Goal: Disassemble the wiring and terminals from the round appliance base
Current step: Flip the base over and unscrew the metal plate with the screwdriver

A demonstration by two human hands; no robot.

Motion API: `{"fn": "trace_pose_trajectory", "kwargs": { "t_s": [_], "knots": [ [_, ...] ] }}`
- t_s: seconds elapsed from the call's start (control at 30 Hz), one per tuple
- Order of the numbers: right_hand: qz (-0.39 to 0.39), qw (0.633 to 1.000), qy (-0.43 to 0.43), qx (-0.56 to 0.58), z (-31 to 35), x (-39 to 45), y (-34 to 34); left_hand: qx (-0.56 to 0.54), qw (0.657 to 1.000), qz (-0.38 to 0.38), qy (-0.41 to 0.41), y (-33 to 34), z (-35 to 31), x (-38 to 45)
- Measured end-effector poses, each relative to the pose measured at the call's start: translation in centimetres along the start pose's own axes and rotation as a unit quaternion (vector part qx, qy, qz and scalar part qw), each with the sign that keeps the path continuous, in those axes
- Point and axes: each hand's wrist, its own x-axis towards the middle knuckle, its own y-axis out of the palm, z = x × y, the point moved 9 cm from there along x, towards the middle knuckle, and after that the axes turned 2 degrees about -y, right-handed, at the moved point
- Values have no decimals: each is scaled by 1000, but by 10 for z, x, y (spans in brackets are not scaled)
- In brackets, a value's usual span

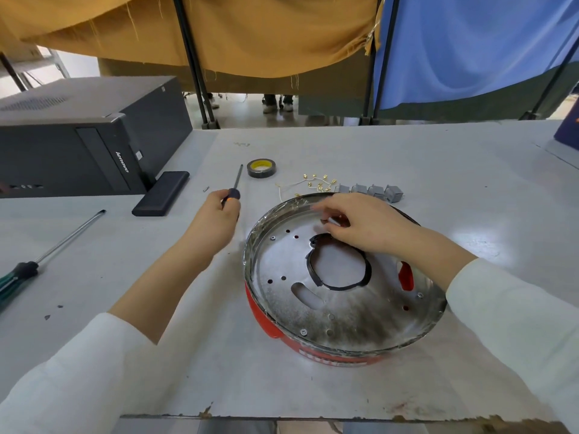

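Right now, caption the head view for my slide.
Left hand grips a small screwdriver while right hand pinches a small part over the round red-walled metal appliance base.

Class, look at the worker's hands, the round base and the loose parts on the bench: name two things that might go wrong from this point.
1. The left hand grips a small screwdriver with its tip raised, beside the base; a slip might jab the right hand working inside the round base.
2. The brass terminals and grey connectors lie loose just behind the base's rim; a nudge may scatter them.
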Motion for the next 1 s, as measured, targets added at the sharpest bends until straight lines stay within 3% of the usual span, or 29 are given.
{"fn": "trace_pose_trajectory", "kwargs": {
  "t_s": [0.17, 0.37, 0.53, 0.63, 0.73, 0.83, 0.9, 1.0],
  "knots": [
    [-42, 993, -20, 107, 9, 0, -14, 28, 994, 33, 99, 13, -67, -50],
    [-95, 989, -37, 106, 26, -11, -33, 32, 983, 128, 126, 53, -94, -89],
    [-98, 993, -48, 46, 35, -30, -36, -3, 980, 133, 147, 57, -99, -96],
    [-139, 984, -29, 105, 32, -35, -48, -23, 968, 147, 200, 52, -111, -105],
    [-202, 961, -11, 190, 27, -40, -67, 7, 970, 73, 233, 33, -110, -90],
    [-202, 951, 37, 233, 19, -41, -70, 113, 978, 2, 176, 24, -77, -59],
    [-199, 950, 51, 237, 18, -42, -72, 165, 981, 17, 104, 30, -46, -44],
    [-198, 948, 30, 249, 27, -42, -80, 185, 980, 42, 59, 40, -22, -36]
  ]
}}
